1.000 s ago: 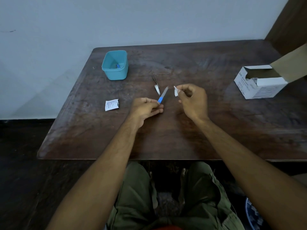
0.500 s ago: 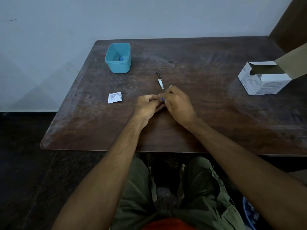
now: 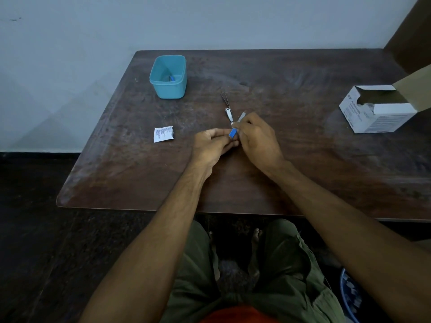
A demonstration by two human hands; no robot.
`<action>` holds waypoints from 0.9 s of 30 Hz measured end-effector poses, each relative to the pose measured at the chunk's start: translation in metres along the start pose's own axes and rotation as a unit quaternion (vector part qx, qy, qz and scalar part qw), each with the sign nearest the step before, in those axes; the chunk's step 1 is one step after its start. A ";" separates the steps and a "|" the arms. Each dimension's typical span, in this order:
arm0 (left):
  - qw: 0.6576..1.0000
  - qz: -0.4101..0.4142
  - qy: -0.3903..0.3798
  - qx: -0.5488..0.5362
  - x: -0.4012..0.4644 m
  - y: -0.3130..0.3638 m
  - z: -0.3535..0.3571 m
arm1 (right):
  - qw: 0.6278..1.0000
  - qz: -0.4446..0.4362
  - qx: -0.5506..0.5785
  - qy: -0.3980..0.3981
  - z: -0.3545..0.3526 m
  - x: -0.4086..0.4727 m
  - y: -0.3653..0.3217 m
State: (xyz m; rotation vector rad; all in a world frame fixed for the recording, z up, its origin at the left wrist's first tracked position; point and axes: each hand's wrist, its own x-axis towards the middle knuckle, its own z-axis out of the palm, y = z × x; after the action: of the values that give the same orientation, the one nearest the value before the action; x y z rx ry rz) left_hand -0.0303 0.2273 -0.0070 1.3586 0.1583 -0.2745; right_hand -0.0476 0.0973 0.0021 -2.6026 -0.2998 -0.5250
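Person wears olive trousers (image 3: 193, 264), orange top (image 3: 238, 315)

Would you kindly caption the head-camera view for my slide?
Left hand and right hand grip a blue-and-grey instrument over a wooden table, near a nail clipper, sachet, teal tub, open carton.

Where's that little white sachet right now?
In the head view the white sachet lies flat on the wooden table, to the left of the left hand and nearer the person than the teal tub.
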 end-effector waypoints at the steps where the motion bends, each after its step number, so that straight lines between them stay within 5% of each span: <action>1: 1.000 0.004 0.007 -0.002 0.000 0.000 0.001 | 1.000 -0.025 -0.009 0.003 0.001 -0.002 -0.003; 7: 0.999 0.016 0.037 0.006 0.001 0.000 0.004 | 0.996 -0.081 -0.031 0.006 -0.001 -0.007 -0.008; 27: 0.999 0.013 0.019 0.042 0.002 -0.004 0.003 | 0.999 -0.016 -0.044 -0.013 -0.004 0.009 0.010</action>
State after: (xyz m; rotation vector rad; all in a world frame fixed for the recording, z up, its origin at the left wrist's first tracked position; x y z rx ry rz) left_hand -0.0296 0.2230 -0.0105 1.4482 0.1630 -0.2360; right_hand -0.0374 0.0875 0.0050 -2.6945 -0.3336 -0.5271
